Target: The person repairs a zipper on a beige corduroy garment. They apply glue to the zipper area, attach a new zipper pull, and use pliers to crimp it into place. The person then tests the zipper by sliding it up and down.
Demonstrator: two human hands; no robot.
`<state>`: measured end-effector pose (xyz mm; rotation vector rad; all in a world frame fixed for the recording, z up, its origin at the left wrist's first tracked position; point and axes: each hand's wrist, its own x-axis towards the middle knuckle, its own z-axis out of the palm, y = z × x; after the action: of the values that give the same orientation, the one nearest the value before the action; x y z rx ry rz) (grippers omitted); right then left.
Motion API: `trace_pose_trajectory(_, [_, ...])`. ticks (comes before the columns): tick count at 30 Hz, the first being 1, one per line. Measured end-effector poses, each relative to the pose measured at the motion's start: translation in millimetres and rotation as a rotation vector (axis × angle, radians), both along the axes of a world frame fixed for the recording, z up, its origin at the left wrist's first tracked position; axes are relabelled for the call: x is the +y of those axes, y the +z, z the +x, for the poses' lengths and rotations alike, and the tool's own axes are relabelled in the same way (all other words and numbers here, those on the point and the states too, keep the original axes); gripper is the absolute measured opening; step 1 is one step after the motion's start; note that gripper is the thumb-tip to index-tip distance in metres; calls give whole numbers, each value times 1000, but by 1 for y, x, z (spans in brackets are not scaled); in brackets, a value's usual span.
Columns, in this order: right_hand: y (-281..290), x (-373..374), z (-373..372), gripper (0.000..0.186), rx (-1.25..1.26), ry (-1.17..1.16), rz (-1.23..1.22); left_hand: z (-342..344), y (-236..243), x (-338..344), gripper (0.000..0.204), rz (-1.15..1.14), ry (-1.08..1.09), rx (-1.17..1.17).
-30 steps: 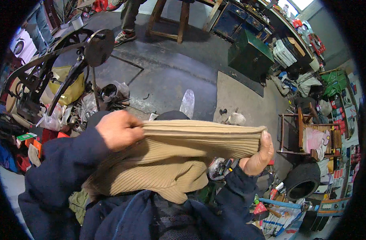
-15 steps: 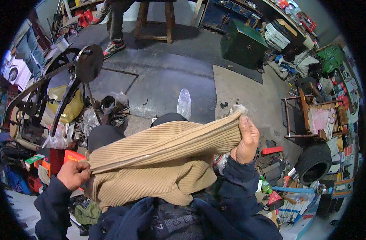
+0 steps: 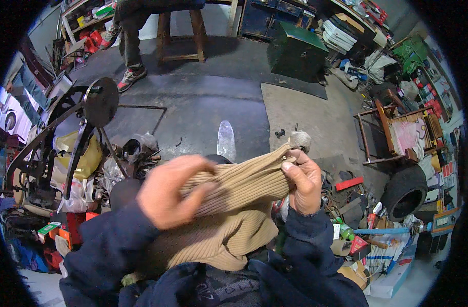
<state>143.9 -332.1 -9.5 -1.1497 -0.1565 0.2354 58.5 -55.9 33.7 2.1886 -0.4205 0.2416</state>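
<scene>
A tan ribbed knit garment (image 3: pixel 234 220) lies bunched across my lap, one edge lifted toward the right. My right hand (image 3: pixel 304 184) is closed on that raised edge, pinching it between thumb and fingers. A tiny metallic bit shows at the pinch, too small to make out. Over the garment's left part hovers my left hand (image 3: pixel 170 192), blurred by motion, its thumb and fingers apart with nothing seen between them. Whether it touches the knit I cannot tell. The garment's lower left part is hidden behind my left forearm.
To the left stands a black metal machine frame with a round disc (image 3: pixel 101 102). Ahead are a seated person's leg (image 3: pixel 129 48), a wooden stool (image 3: pixel 180 38) and a green chest (image 3: pixel 298 51). Rightward lie a tyre (image 3: pixel 405 192), a wooden chair (image 3: pixel 392 130) and scattered tools.
My left hand has let go of the garment's left end and moved right, over the knit. The stretched edge has slackened and bunched. My right hand has shifted slightly left and down, still pinching.
</scene>
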Motion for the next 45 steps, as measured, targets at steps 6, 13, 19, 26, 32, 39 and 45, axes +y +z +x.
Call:
trace_pose_trajectory(6, [8,-2,-10,26,71,65,-46,56,-19,-71,27,-328,-42,271])
trace_pose_trajectory(13, [-4,5,-5,34,148,113,-16,60,-54,-63,16,-687,-70,632])
trace_pose_trajectory(19, [-11,14,2,35,166,143,-6,60,-68,-55,14,-877,-68,733])
trace_pose_trajectory(26, [-16,12,5,38,144,78,-21,60,-70,-56,15,-743,-107,637])
trace_pose_trajectory(32, [-14,-7,18,42,48,-159,117,37,-55,-34,39,-41,-90,209])
trace_pose_trajectory(39, [-32,-27,27,38,86,-217,134,-42,-35,36,53,126,15,490])
trace_pose_trajectory(45, [-51,-25,36,36,145,-217,154,-87,-46,41,53,570,129,149])
